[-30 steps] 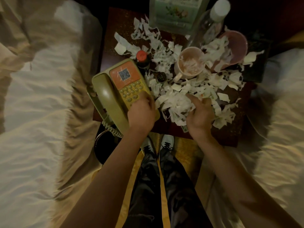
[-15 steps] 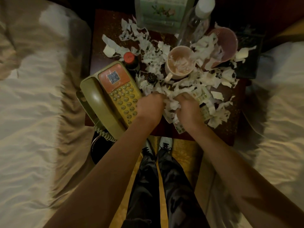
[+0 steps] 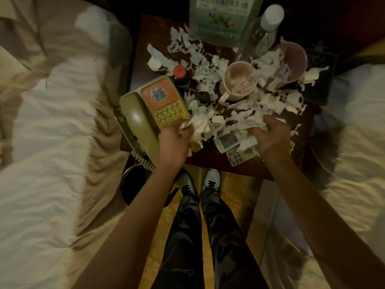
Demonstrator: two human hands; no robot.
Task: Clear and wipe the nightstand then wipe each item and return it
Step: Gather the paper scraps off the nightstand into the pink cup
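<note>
While the pouch's print stays unreadable, both hands' grips pinch paper scraps.

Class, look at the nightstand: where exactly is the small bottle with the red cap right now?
In the head view, the red-capped bottle stands left of centre on the nightstand, just behind the telephone, left of the mug.

there was one view only, from a camera worn on the person's head. it looked steeply down and a little forward, close over the nightstand, with both forearms reaching in from the bottom edge. the wide lens bent a bed up each side, and the shoes showed straight below.
</note>
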